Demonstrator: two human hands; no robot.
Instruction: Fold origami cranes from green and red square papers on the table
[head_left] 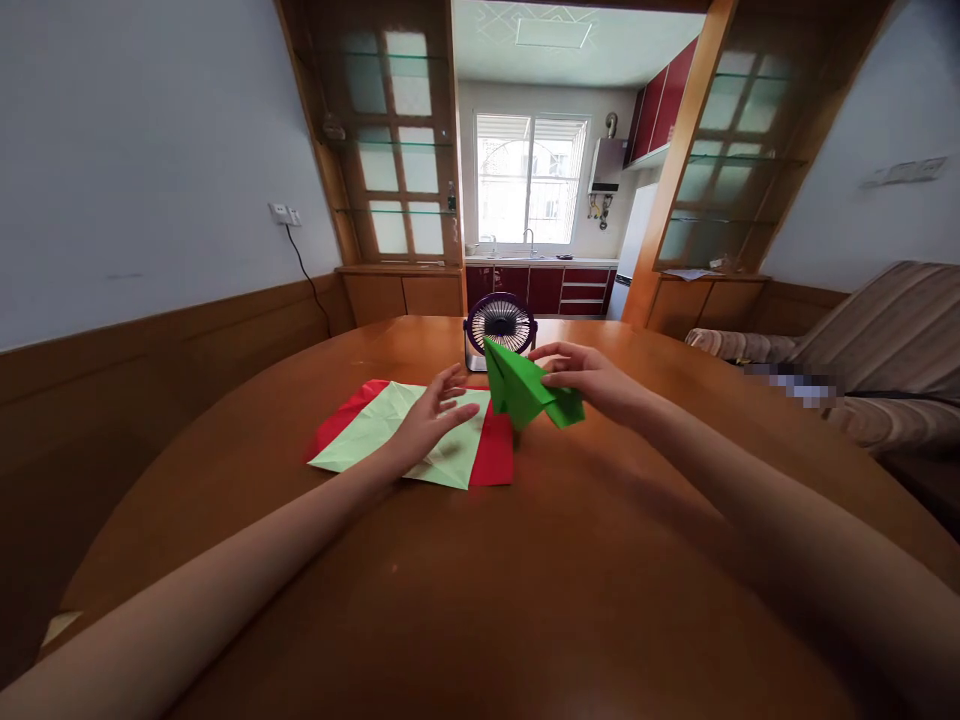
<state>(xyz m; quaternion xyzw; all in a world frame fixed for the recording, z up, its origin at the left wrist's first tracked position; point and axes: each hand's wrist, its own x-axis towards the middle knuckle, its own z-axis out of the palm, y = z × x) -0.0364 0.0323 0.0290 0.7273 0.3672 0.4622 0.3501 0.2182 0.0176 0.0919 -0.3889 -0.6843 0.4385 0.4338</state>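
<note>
A folded bright green paper [521, 390], shaped much like a paper plane with a pointed tip, is held above the table. My right hand [589, 378] pinches it at its right side between thumb and fingers. To its left, my left hand [435, 418] hovers with fingers apart and nothing in them. Under the left hand lies a creased pale green sheet of paper [367, 437]. That sheet rests on top of a red sheet [493, 455], whose edges show at the left and right.
A small purple desk fan [500, 325] stands behind the papers on the rounded wooden table [480, 590]. A striped armchair [885, 350] is at the right. Beyond the table are glass-shelved cabinets [405, 140] and a kitchen with a window [531, 178].
</note>
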